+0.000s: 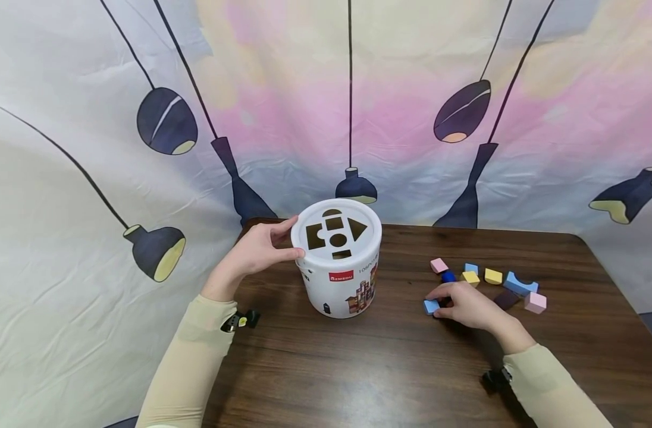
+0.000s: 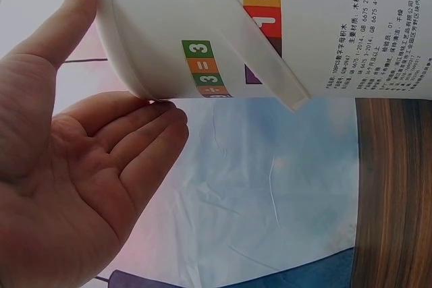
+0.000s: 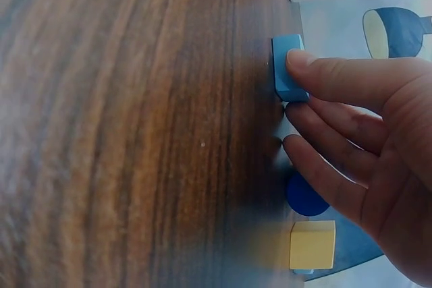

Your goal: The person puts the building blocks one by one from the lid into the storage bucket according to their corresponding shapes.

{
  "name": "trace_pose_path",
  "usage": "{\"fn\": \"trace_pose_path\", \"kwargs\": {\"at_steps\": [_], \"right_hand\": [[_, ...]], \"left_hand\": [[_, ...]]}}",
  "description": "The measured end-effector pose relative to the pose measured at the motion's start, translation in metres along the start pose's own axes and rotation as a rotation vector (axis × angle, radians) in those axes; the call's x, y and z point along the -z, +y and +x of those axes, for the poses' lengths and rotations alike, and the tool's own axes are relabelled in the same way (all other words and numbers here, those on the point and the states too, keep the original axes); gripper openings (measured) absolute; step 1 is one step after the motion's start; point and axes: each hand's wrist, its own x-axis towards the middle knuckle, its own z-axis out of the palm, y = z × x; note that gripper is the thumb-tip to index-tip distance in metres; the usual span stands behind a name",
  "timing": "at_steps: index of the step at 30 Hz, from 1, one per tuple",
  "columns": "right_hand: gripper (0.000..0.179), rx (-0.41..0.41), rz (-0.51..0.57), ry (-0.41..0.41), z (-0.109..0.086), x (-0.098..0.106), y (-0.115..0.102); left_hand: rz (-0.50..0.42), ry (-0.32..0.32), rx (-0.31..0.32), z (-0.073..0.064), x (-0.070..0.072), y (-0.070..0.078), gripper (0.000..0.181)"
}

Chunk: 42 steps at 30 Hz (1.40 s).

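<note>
The right hand (image 1: 469, 306) is pinching the light-blue block (image 1: 430, 307) between thumb and fingertips; the left hand (image 1: 255, 251), fingers extended, is touching the bucket (image 1: 334, 291).

White bucket (image 1: 334, 294); red label (image 1: 341, 276) with white lettering; multicoloured block print (image 1: 361, 297) on front; number squares (image 2: 204, 67) on its wall green, orange, purple. Right of bucket: light-blue block (image 1: 430, 307), dark-blue block (image 1: 448, 277), two pink cubes (image 1: 535, 303), second light-blue block (image 1: 470, 268), two yellow blocks (image 1: 493, 276), blue arched block (image 1: 513, 284), dark-brown block (image 1: 507, 299). Under bucket: brown table (image 1: 326, 368), darker wood-grain streaks. Behind bucket: backdrop (image 1: 283, 89), pastel pink, blue, cream in soft patches; navy lamps (image 1: 168, 119), mostly pale-yellow openings. Either side of bucket: cream sleeves (image 1: 189, 356).
</note>
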Motion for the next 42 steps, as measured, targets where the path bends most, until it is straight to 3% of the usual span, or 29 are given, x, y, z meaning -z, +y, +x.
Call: {"fn": "trace_pose_path", "kwargs": {"at_steps": [17, 24, 42], "right_hand": [[0.035, -0.028, 0.033, 0.029, -0.0008, -0.0002, 0.0002], [0.038, 0.027, 0.042, 0.022, -0.0024, -0.0001, -0.0003], [0.025, 0.034, 0.036, 0.009, -0.0046, 0.0048, 0.0007]], "left_hand": [[-0.010, -0.008, -0.010, -0.0003, 0.0009, 0.0017, 0.090], [-0.008, -0.009, -0.011, -0.0005, 0.0004, 0.0013, 0.089], [0.010, -0.002, -0.021, -0.0006, 0.0001, 0.0011, 0.089]]}}
